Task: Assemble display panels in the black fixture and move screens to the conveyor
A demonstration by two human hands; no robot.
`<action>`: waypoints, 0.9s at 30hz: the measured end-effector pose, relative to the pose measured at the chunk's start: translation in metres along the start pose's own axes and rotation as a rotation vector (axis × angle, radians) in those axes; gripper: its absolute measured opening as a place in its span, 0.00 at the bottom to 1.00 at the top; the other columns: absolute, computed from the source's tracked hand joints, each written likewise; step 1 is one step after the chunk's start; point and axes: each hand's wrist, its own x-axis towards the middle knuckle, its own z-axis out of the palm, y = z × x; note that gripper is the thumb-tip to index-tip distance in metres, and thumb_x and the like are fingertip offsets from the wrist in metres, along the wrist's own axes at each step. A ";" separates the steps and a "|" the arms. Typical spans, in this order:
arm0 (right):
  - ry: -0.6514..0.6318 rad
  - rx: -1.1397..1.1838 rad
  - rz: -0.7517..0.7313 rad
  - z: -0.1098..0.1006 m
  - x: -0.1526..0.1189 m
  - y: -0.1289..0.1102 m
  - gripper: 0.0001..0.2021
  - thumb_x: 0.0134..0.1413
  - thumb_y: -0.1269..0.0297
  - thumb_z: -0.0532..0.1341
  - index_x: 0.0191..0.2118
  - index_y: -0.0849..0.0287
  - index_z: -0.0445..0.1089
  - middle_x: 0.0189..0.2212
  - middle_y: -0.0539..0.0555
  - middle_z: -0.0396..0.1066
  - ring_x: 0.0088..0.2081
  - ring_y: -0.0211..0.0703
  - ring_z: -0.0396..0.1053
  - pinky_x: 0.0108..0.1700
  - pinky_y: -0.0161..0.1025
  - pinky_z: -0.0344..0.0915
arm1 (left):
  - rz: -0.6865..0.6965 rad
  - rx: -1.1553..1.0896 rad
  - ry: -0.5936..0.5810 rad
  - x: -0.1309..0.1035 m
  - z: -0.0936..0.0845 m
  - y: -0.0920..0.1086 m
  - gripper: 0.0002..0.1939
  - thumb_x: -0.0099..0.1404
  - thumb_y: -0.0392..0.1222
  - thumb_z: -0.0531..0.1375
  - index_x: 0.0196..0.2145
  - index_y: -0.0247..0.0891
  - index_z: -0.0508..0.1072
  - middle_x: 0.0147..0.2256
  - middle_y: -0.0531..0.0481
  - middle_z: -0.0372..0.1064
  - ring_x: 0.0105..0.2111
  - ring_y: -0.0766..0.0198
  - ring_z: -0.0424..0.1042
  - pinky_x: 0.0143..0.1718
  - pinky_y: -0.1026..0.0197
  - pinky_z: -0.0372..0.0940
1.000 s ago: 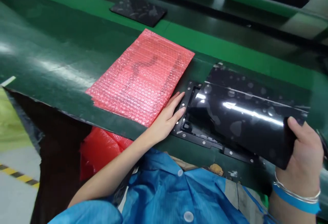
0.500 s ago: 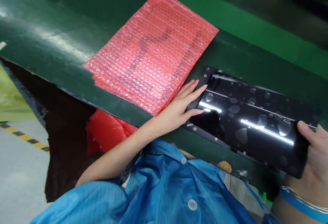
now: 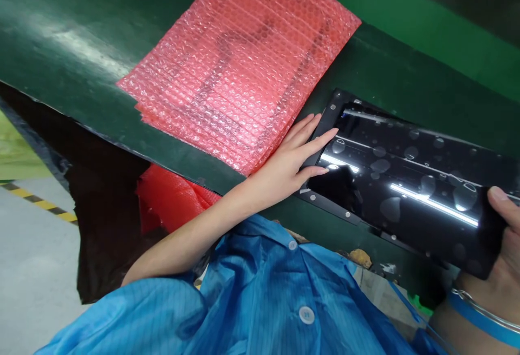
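Here, glossy black panel [image 3: 406, 182] between left fingers, spread flat, and right fingers, gripping edge

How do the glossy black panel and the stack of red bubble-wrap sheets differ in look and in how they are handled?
The glossy black rectangular panel is smooth with sharp reflections; the red bubble-wrap stack is bumpy and see-through. The right hand grips the panel's end, while no hand grips the stack. The panel lies over a black frame, the stack on the green table.
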 end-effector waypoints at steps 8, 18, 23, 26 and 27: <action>0.020 -0.093 -0.050 0.005 -0.004 -0.008 0.11 0.36 0.59 0.72 0.29 0.56 0.75 0.34 0.52 0.76 0.35 0.48 0.73 0.48 0.53 0.72 | 0.041 0.026 0.024 0.000 0.003 -0.001 0.22 0.71 0.38 0.60 0.60 0.53 0.72 0.72 0.50 0.46 0.73 0.48 0.41 0.71 0.36 0.40; 0.010 -0.079 0.006 0.003 -0.004 -0.008 0.17 0.33 0.56 0.73 0.34 0.56 0.77 0.33 0.52 0.77 0.36 0.52 0.76 0.45 0.54 0.74 | 0.102 0.171 0.034 0.000 0.008 -0.005 0.23 0.70 0.43 0.62 0.62 0.50 0.71 0.73 0.43 0.44 0.73 0.46 0.40 0.70 0.35 0.44; -0.024 -0.084 0.014 0.007 -0.004 -0.010 0.18 0.37 0.56 0.73 0.36 0.56 0.77 0.34 0.53 0.78 0.33 0.50 0.75 0.43 0.52 0.75 | 0.118 0.162 0.049 0.000 0.009 -0.007 0.23 0.69 0.43 0.63 0.61 0.48 0.72 0.72 0.41 0.44 0.73 0.45 0.40 0.69 0.33 0.45; -0.036 -0.087 0.017 0.010 -0.004 -0.012 0.18 0.36 0.55 0.73 0.35 0.57 0.76 0.32 0.53 0.76 0.32 0.49 0.75 0.41 0.51 0.74 | 0.122 0.165 0.056 0.000 0.009 -0.007 0.22 0.69 0.44 0.63 0.61 0.49 0.72 0.72 0.42 0.45 0.73 0.46 0.40 0.69 0.34 0.46; -0.043 -0.083 0.020 0.010 -0.005 -0.012 0.18 0.36 0.55 0.73 0.34 0.57 0.76 0.32 0.53 0.76 0.33 0.49 0.74 0.41 0.51 0.74 | 0.119 0.169 0.057 -0.001 0.009 -0.007 0.22 0.69 0.44 0.63 0.60 0.49 0.72 0.72 0.42 0.46 0.73 0.46 0.41 0.69 0.34 0.46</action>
